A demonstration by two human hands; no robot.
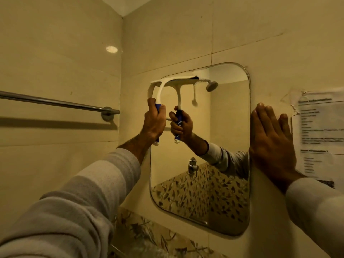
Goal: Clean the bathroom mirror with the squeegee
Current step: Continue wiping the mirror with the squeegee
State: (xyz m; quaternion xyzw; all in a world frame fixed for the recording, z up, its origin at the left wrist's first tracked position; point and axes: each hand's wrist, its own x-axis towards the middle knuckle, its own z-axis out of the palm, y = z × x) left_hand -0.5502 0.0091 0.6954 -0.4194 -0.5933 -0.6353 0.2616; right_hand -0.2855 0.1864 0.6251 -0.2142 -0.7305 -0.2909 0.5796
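- So the tiled wall [186,34] is the biggest thing here, cream tiles with a corner seam running down on the left side, and plenty of bare tile above the mirror.
- The mirror [223,127] is a rounded-corner rectangle mounted flat on that wall. Its upper left corner is covered by the squeegee, the right edge sits under the other hand, and the bottom edge ends just above a leaf-patterned tile band [149,235]. Most of the glass below the blade is open, nothing in the way.
- Towel bar [55,102] runs along the side wall on the left, its end bracket close to the corner and not far from the mirror's left edge, so that side is a bit tight.
- Taped-up paper notice [320,131] is on the wall just right of the mirror, print too blurry to read.
- Right hand [271,146] is flat, fingers straight, pressing on the mirror's right edge and the tile beside it, holding nothing.
- Left hand [155,121] is wrapped tight around the blue grip of the squeegee handle.
- Squeegee [173,81], white with a blue grip, has its blade up against the top left of the mirror, roughly level, the left tip poking past the glass edge.
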